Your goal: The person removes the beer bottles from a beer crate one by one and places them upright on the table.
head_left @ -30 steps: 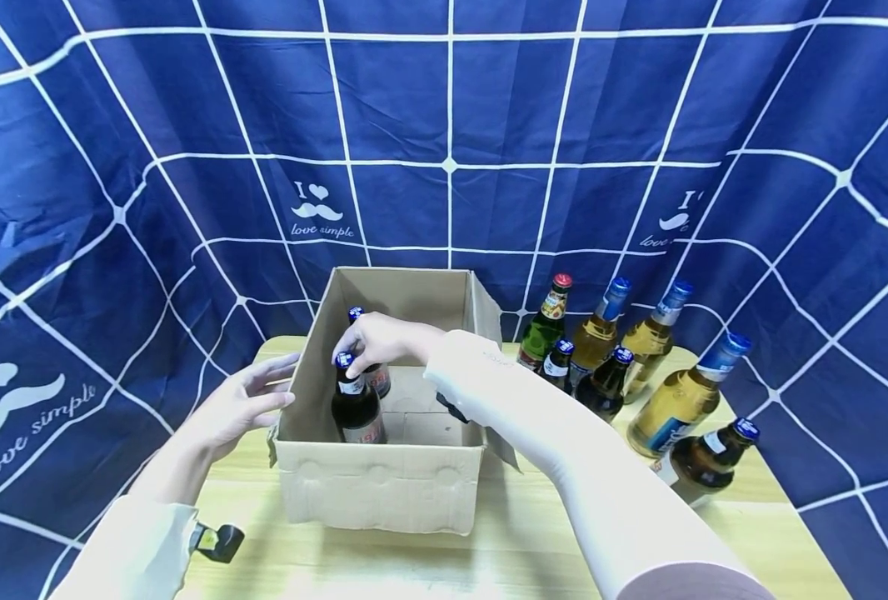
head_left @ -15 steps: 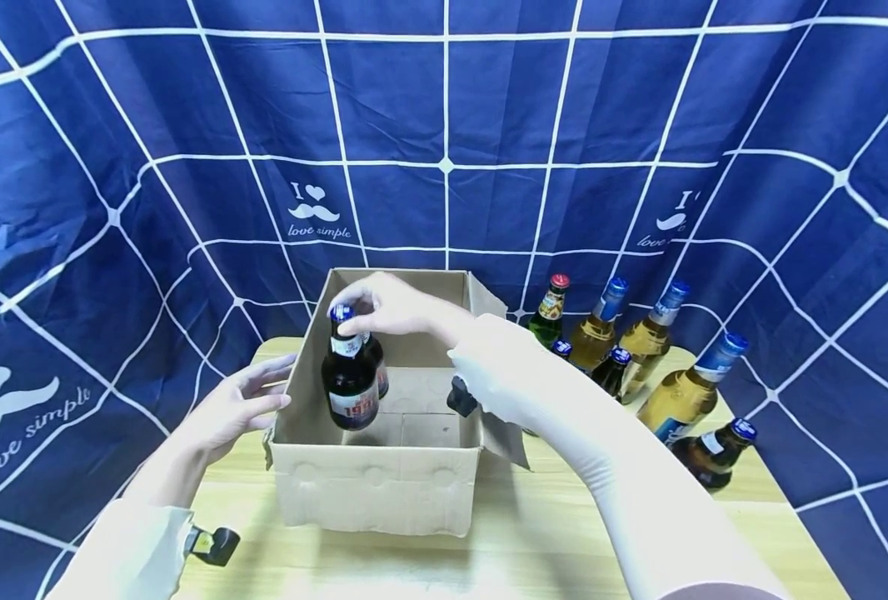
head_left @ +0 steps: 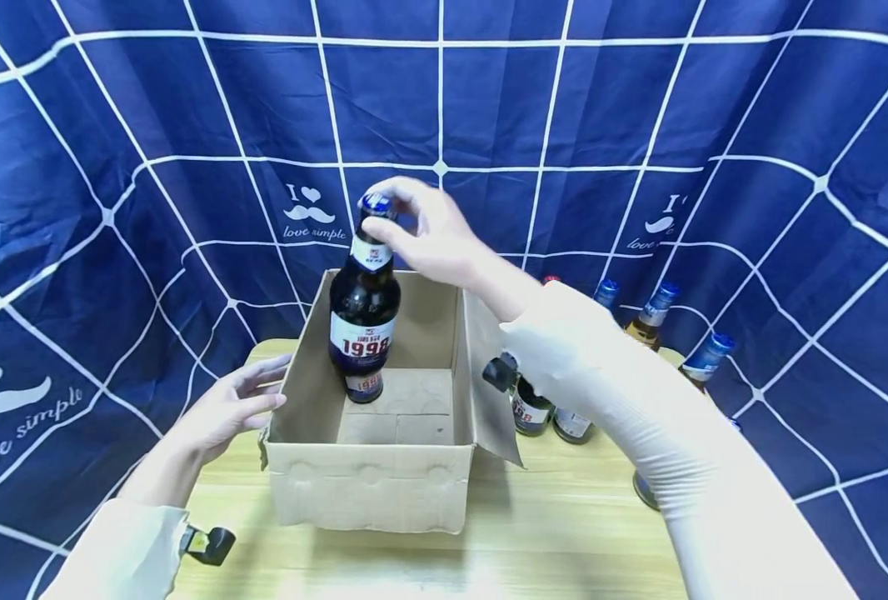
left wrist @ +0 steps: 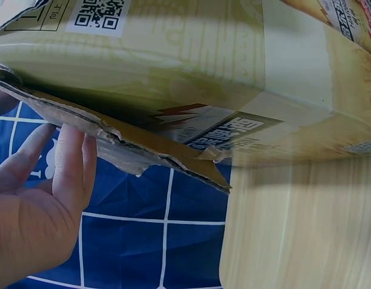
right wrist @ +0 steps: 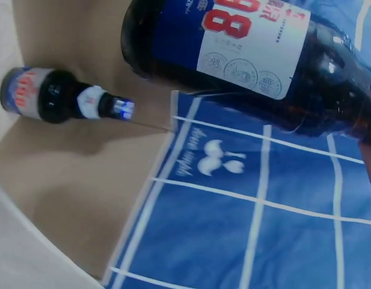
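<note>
My right hand [head_left: 432, 233] grips a dark beer bottle [head_left: 364, 321] by its neck, just under the blue cap. The bottle hangs nearly upright over the cardboard box [head_left: 369, 492], its label reading 1998. Behind it, a second dark beer bottle [right wrist: 53, 96] stands inside the box along the left wall, mostly covered by the held bottle in the head view. My left hand [head_left: 222, 417] is at the box's left side, fingers extended. In the left wrist view its fingertips meet the torn cardboard flap [left wrist: 125, 129] hanging off that side.
Several more bottles stand on the wooden table [head_left: 564, 517] to the right, partly behind my right sleeve, among them a dark beer bottle [head_left: 530, 412] and a blue-topped pale bottle [head_left: 652, 312]. A side flap [head_left: 495, 408] sticks out at the box's right. A blue curtain [head_left: 444, 108] encloses the table.
My right hand has lifted the dark beer bottle from the box floor to above the rim, bringing it slightly right. The other bottle stays inside. My left hand has stayed beside the box.
</note>
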Demonstrator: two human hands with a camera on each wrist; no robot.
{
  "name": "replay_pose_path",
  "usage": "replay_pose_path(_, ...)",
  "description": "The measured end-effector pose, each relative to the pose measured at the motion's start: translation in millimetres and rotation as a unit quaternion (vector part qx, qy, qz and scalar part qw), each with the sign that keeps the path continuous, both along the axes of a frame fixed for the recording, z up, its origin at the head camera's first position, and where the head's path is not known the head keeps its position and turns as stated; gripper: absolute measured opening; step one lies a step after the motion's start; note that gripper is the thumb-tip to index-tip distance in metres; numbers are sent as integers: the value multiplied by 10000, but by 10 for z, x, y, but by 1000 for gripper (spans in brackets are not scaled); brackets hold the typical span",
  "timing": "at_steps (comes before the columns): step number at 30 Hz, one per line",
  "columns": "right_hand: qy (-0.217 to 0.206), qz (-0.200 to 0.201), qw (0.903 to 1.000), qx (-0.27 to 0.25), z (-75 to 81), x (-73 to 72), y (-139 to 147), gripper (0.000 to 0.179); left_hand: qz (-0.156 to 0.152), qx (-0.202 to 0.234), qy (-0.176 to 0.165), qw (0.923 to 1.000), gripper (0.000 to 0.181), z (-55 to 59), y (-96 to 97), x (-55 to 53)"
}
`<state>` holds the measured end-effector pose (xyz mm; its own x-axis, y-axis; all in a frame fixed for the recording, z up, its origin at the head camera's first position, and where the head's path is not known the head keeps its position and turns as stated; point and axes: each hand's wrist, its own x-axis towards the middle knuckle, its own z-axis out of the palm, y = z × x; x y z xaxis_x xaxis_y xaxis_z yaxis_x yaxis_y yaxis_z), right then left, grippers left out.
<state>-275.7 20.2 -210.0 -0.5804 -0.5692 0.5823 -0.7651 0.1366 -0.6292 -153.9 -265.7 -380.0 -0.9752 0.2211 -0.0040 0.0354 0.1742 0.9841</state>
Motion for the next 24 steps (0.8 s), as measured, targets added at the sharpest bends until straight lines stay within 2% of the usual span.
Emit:
replay_pose_path(3,74,-231,9990,-387,137,95,163,26,15,39,-86,10000,61,-5,2,2)
replay_pose_path(7,398,-495,9934,-955,249,184,415,24,2,134,-59,9999,59,-33,9,1)
replay_pose_path(10,530,-682,9874,-1324,287,241,624,23,10,177,-56,9998,59,-45,11,0)
replay_pose_path(14,666,-1167,9780,-1592,274,328,923,25,-50,207,-93,9997,60,-31,8,7)
replay_pose_path(18,957,-1834,9673,-1467,180,406,1233,23,-102,238,-140,9996,60,-19,1,17)
replay_pose_path(21,1266,-2337,9580,-1080,70,473,1462,21,-85,251,-162,9995,59,-12,-3,22)
replay_pose_path(24,1510,-2663,9494,-700,-60,543,1682,23,-112,271,-141,9995,58,-3,-7,18)
